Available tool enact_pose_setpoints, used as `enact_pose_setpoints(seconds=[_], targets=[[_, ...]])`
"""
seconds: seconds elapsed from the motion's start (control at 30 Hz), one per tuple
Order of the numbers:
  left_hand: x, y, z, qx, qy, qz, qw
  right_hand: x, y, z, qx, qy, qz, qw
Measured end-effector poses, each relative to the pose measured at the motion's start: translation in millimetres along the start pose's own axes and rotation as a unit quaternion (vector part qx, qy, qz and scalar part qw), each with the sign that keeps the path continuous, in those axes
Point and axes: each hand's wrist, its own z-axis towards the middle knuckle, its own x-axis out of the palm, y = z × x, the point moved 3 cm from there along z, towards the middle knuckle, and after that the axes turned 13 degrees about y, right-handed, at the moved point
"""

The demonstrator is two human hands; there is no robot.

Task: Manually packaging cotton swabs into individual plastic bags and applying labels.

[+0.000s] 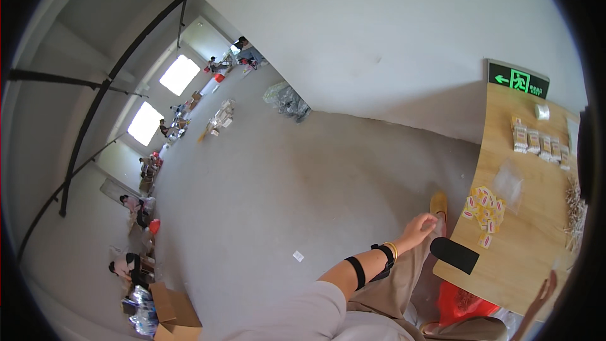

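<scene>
My left hand (416,230) hangs over my lap, left of the table's edge, with loosely stretched fingers and nothing visible in it. Black straps and a gold-coloured bangle circle that forearm. Beside it, a black flat piece with one rounded end (454,255) juts over the edge of the wooden table (511,268). At the table's lower right, my right hand (544,297) is seen edge-on, fingers extended and apparently holding nothing. Yellow and white cards (485,207) lie in a loose pile on the table. A clear plastic bag (508,183) lies beside them.
Small bundled packs (533,142) stand in a row near a white roll (541,112). Thin sticks (574,211) lie heaped at the right. A red plastic bag (464,303) sits below the table. Open cardboard box (180,316) at lower left; several people work along the far wall.
</scene>
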Motion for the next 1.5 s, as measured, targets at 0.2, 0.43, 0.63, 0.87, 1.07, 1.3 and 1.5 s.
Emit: enact_pose_setpoints(seconds=[0.2,0.43,0.63,0.87,1.07,1.3,1.5], targets=[[38,-103,-5,0.085,0.130,-0.196,0.968,130,119,-34,0.046,0.158,0.146,0.975],[79,-102,-54,0.024,0.191,-0.180,0.965,169,297,-38,-0.027,0.243,0.082,0.966],[78,-83,-61,0.039,0.121,-0.172,0.977,167,318,-56,-0.089,0.263,-0.014,0.961],[61,-108,-78,0.076,0.141,-0.108,0.981,144,322,-53,-0.021,0.222,0.023,0.975],[53,-126,-90,0.118,0.192,-0.076,0.971,151,313,-60,0.009,0.194,0.006,0.981],[48,-138,-97,0.145,0.168,-0.115,0.968,156,291,-62,0.038,0.190,0.074,0.978],[39,-150,-97,0.126,0.218,-0.172,0.952,150,286,-55,0.068,0.254,0.179,0.948]])
